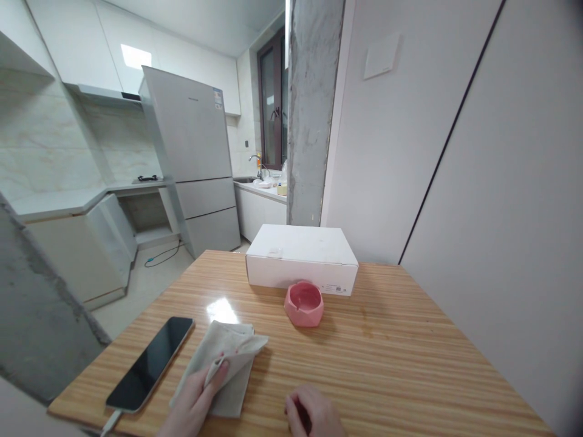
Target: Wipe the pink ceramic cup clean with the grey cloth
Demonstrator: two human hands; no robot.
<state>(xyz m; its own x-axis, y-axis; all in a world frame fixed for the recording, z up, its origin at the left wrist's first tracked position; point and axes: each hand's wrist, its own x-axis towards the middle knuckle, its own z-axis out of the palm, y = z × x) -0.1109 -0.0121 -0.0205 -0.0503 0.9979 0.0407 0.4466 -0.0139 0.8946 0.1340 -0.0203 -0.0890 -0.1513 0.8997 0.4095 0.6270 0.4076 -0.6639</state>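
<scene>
Under the left hand (pixel 194 403), whose thumb and fingers pinch a folded-over corner, the grey cloth (pixel 223 364) lies on the table (pixel 410 364), looking light, limp and best gripped at that edge, while the right hand (pixel 314 416) rests loosely curled beside it, holding nothing.

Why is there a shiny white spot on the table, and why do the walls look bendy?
In the head view, the white spot is glare from a ceiling light on the glossy table; the wide lens bends the fridge and walls near the edges; the pink bowl casts a soft shadow; the left hand on the cloth looks sharp.
</scene>
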